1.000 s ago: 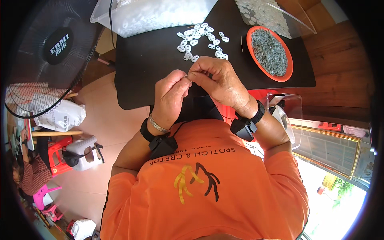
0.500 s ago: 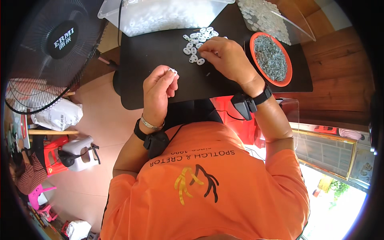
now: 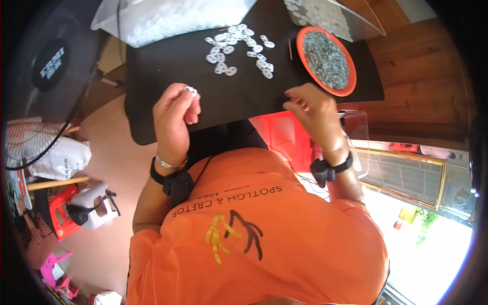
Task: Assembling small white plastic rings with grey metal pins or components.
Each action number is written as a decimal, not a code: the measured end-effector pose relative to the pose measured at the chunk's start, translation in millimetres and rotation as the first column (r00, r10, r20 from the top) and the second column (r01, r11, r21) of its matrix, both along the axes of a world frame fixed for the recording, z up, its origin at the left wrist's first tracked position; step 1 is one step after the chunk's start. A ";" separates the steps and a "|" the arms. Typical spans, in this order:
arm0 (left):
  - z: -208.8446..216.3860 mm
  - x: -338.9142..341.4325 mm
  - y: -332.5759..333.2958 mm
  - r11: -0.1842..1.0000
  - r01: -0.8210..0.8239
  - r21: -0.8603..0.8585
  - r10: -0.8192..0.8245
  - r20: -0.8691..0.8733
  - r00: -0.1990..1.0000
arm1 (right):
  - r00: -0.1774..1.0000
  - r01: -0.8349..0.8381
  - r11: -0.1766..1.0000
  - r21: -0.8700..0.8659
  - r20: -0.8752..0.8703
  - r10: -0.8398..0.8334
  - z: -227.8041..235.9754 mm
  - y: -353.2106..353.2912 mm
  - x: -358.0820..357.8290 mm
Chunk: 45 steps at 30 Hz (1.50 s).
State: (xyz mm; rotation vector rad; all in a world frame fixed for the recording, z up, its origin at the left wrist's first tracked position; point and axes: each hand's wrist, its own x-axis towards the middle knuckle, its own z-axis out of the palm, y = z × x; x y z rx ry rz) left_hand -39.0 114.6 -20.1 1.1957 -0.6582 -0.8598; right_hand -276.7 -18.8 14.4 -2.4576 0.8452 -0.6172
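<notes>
My left hand (image 3: 175,114) is closed over the near left part of the black table (image 3: 239,96), pinching a small white plastic piece (image 3: 191,91) between thumb and fingertips. Past the near right edge of the tabletop hangs my right hand (image 3: 317,109), somewhat blurred. Its fingers are loosely curled with the thumb apart, and nothing shows between them. Small white oval pieces with holes (image 3: 228,50) lie in a loose group beyond my hands. Several more of these pieces (image 3: 262,65) form a smaller cluster to the right.
A clear bin of white pieces (image 3: 188,25) stands at the back left, and a clear tray of pale pieces (image 3: 325,20) at the back right. An orange bowl (image 3: 352,86) holds many small grey metal parts. At far left is a fan (image 3: 48,66); a red stool (image 3: 290,132) is under the table.
My right hand has drawn back from the white pieces to the near right table edge, uncovering the smaller cluster. My left hand keeps its pinch. The whole view has shifted slightly.
</notes>
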 end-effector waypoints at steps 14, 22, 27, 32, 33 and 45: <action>-1.0 -8.9 -1.3 1.000 -0.028 0.011 0.027 0.095 0.995 | 0.979 0.099 0.978 -0.185 0.196 -0.062 -39.7 -29.1 23.0; -2.0 -5.9 -0.9 1.000 -0.015 -0.001 0.015 0.069 0.998 | 0.938 0.126 0.928 0.350 0.264 -0.226 -32.6 -37.1 18.9; -3.0 -3.0 -0.4 1.000 -0.009 0.005 0.009 0.063 0.998 | 0.885 -0.054 0.728 0.684 0.370 -0.282 -26.0 -44.1 25.2; 3.9 -1.6 -3.5 0.998 0.046 0.053 -0.047 0.027 0.999 | 0.856 -0.215 0.599 0.771 0.444 -0.265 -20.1 -38.5 52.1; 6.3 -1.7 -5.0 0.993 0.092 0.074 -0.092 -0.015 0.996 | 0.855 -0.243 0.576 0.781 0.452 -0.253 -18.0 -35.8 59.1; 10.7 -8.1 -18.9 0.986 0.153 -0.068 -0.166 -0.287 0.943 | 0.950 -0.140 0.901 0.410 0.312 0.005 -8.9 -19.6 121.2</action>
